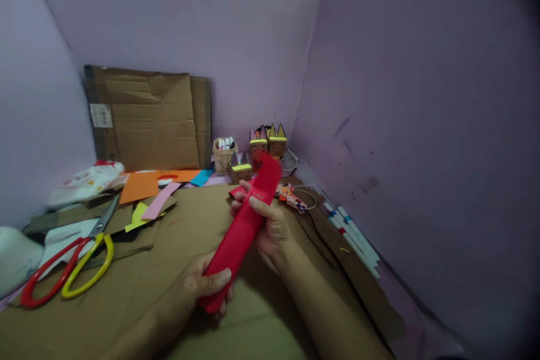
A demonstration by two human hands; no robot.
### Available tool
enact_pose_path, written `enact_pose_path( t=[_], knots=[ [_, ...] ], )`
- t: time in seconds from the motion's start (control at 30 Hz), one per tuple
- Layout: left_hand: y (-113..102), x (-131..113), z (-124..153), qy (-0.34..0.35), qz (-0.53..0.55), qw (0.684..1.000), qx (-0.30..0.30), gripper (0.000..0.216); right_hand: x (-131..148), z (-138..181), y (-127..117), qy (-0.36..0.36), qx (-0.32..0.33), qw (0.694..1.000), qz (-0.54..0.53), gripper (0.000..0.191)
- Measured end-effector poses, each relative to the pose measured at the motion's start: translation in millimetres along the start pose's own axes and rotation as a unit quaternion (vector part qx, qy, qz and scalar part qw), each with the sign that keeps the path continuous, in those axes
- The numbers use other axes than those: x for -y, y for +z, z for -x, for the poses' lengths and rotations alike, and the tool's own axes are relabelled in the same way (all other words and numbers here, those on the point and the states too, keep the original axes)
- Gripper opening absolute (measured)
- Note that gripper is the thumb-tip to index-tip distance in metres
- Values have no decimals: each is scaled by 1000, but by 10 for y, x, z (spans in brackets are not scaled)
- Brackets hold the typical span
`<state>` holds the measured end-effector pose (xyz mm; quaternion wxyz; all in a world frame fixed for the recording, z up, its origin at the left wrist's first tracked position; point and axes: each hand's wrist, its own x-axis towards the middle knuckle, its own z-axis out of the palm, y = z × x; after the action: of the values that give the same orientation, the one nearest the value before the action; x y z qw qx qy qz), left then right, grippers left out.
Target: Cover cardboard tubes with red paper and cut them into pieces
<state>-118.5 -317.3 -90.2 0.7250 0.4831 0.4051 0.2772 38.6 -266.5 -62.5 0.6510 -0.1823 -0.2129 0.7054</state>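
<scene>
A long strip of red paper (247,225) is held at a slant above the brown cardboard work surface (177,247). My left hand (198,287) pinches its near, lower end with the thumb on top. My right hand (265,219) grips the strip around its middle, fingers wrapped over it. The far end of the strip is blurred and points toward the back corner.
Scissors with red and yellow handles (67,270) lie at the left. Orange, pink, yellow and blue paper scraps (156,191) lie behind them. Three small cardboard box figures (261,149) and a little cup of items (223,154) stand at the back. Markers (352,233) lie along the right wall. Flattened cardboard (147,118) leans against the back wall.
</scene>
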Motion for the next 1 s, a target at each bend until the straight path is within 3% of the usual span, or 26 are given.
enact_pose_path(
  t=[0.07, 0.13, 0.23, 0.3, 0.47, 0.57, 0.73, 0.83, 0.93, 1.0],
  knots=[
    [-67, -51, 26, -5, -59, 998, -25, 51, 108, -65, -77, -21, -11, 1000, 5, 44],
    [-146, -128, 51, 36, -175, 981, -71, 47, 204, -136, -163, -43, -35, 998, 16, 35],
    [-232, -246, 80, 104, -387, 903, -152, 34, 281, -234, -275, -59, -57, 996, 31, 27],
    [-249, -294, 94, 105, -456, 867, -168, 29, 297, -286, -321, -66, -65, 995, 38, 26],
    [-225, -281, 85, 125, -432, 877, -167, 26, 310, -307, -309, -107, -58, 992, 31, 27],
    [-217, -224, 37, 146, -353, 905, -187, 34, 214, -199, -209, -70, -10, 997, 40, 41],
    [-114, -61, -24, 113, -190, 971, -87, 52, -122, 56, -34, 47, 74, 993, 86, 49],
    [-92, -10, -11, 138, -177, 973, -61, 55, -140, 100, -50, 63, 71, 993, 76, 42],
    [-301, -125, 17, 163, -236, 942, -173, 54, 11, 46, -132, 76, 45, 994, 68, 36],
    [-558, -281, 36, 152, -330, 879, -309, 47, 114, 1, -176, 95, 38, 993, 65, 36]
  ],
)
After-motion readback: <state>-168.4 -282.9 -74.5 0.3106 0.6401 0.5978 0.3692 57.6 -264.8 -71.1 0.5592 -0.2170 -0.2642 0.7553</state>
